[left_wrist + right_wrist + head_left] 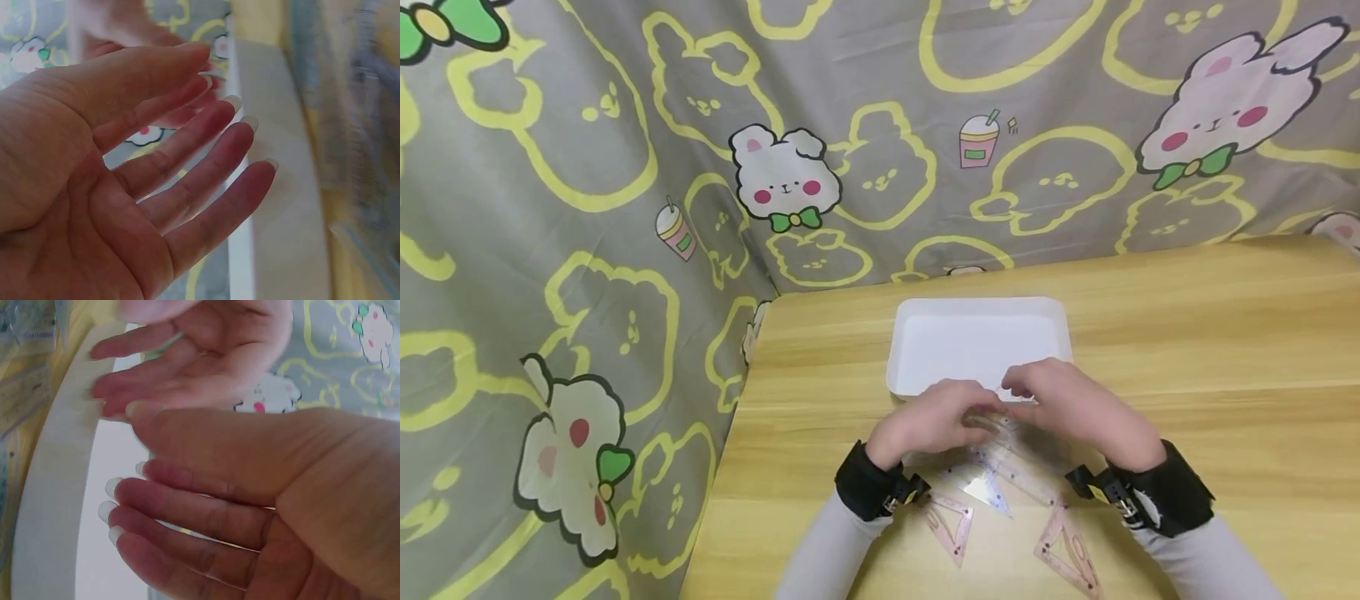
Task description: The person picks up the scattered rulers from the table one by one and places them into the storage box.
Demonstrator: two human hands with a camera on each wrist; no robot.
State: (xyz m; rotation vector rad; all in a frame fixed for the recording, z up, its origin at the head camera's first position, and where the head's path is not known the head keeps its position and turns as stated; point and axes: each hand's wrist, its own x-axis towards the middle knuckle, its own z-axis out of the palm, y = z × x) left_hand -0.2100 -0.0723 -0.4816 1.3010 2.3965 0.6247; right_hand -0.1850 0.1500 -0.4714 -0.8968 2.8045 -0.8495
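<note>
Head view shows both hands meeting just in front of the white tray, over a loose pile of clear rulers and set squares lying on the worktop. The left hand is released, fingers straight and holding nothing, as the left wrist view confirms. The right hand also looks slack, fingers extended near the tray's near rim. Judging by this, the step in hand is reaching for a ruler from the pile; the next move calls for pinching one thin flat piece free of the others.
</note>
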